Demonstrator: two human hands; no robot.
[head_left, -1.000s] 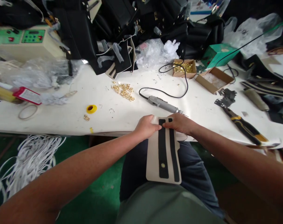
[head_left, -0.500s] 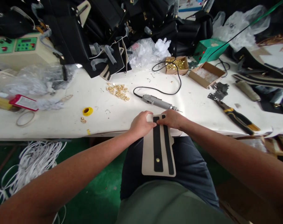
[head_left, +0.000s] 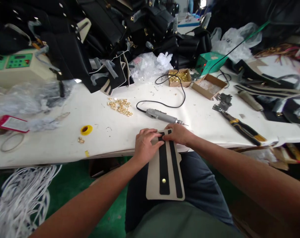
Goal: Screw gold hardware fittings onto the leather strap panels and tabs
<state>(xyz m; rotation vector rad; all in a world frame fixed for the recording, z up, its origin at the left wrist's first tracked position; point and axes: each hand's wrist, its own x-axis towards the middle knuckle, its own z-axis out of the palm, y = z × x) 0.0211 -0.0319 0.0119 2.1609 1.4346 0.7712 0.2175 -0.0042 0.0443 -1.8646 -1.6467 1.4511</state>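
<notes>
A beige flat panel (head_left: 153, 177) with two black strips and a gold snap near its lower end rests across my lap, its far end at the table edge. My left hand (head_left: 147, 142) grips the far left part of the panel, thumb on the face near the black strip. At the far right corner, my right hand (head_left: 177, 134) pinches the panel with its thumb on top. Both hands nearly meet at the far end, and their fingers hide part of it. Just beyond them lies a grey electric screwdriver (head_left: 162, 115) with its tip pointing right.
Gold hardware pieces (head_left: 121, 106) lie loose on the white table (head_left: 115, 132), left of the screwdriver cable. A yellow tape roll (head_left: 86, 130) is at left, pliers (head_left: 244, 127) at right. Small boxes (head_left: 179, 78) and black bags (head_left: 102, 26) stand behind. White cords (head_left: 23, 198) hang below left.
The head view has shifted, so the table sits lower and further left. My left hand's fingers have lifted and curled further over the panel's far end; my right hand keeps its hold.
</notes>
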